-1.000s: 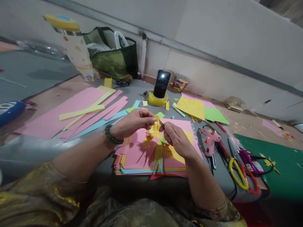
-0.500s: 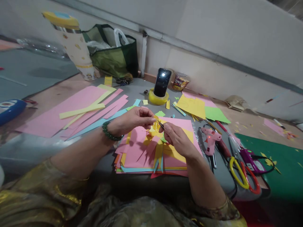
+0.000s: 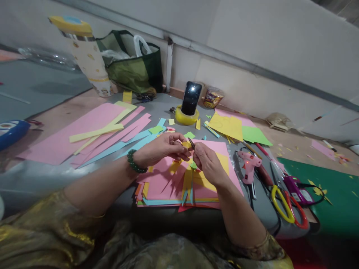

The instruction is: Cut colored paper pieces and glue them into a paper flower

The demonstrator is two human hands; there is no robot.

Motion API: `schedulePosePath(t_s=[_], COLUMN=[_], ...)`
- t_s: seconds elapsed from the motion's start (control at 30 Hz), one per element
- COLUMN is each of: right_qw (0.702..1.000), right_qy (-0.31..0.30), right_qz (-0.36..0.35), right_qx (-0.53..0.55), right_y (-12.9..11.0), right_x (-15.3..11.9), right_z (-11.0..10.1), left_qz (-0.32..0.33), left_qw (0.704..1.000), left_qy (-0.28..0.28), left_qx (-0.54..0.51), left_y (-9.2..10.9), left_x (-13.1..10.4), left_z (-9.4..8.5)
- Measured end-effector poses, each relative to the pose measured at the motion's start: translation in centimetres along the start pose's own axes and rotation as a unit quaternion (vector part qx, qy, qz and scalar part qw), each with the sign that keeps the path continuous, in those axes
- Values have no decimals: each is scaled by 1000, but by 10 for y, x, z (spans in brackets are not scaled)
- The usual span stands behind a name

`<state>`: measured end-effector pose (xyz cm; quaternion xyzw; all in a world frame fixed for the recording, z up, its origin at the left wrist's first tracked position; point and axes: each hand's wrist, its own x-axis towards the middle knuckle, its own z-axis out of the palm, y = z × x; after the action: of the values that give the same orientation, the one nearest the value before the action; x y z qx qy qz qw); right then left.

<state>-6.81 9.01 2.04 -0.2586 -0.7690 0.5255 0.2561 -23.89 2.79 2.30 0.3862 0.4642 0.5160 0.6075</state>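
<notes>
L hand (image 3: 171,147) pinching yellow paper pc (image 3: 186,144) over pink-topped stack (image 3: 162,181), R hand (image 3: 209,160) gripping dark pointed tool (image 3: 192,142), yellow tails (image 3: 187,180) cut, looks part-done, L-side strips (image 3: 97,133) loose.

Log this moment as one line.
left hand: pinches yellow paper; right hand: grips pointed tool; below: paper stack; right side: pink glue gun, scissors; beyond: phone, yellow roll

Sheets of pink paper (image 3: 98,119), a glue gun (image 3: 249,164), scissors (image 3: 283,205) and cut scraps (image 3: 318,188) cover a gray-topped worktable (image 3: 162,104) against a plain wall (image 3: 252,45) in a papercraft work area.
</notes>
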Motion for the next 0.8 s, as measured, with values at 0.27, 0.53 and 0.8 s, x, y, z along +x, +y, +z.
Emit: schedulePosePath(t_s=[0.27, 0.53, 0.8], right_qw=[996, 992, 995], right_qy=[49, 123, 91], right_qz=[48, 8, -17], right_qx=[63, -11, -25], right_y=[1, -7, 0], right_x=[1, 1, -2], right_z=[8, 4, -1], left_qz=[-4, 36, 78], left_qw=[998, 999, 994], left_qy=[-2, -3, 18], left_qx=[-61, 40, 80], left_y=[-2, -4, -5], left_x=[-3, -4, -1], left_z=[7, 10, 6])
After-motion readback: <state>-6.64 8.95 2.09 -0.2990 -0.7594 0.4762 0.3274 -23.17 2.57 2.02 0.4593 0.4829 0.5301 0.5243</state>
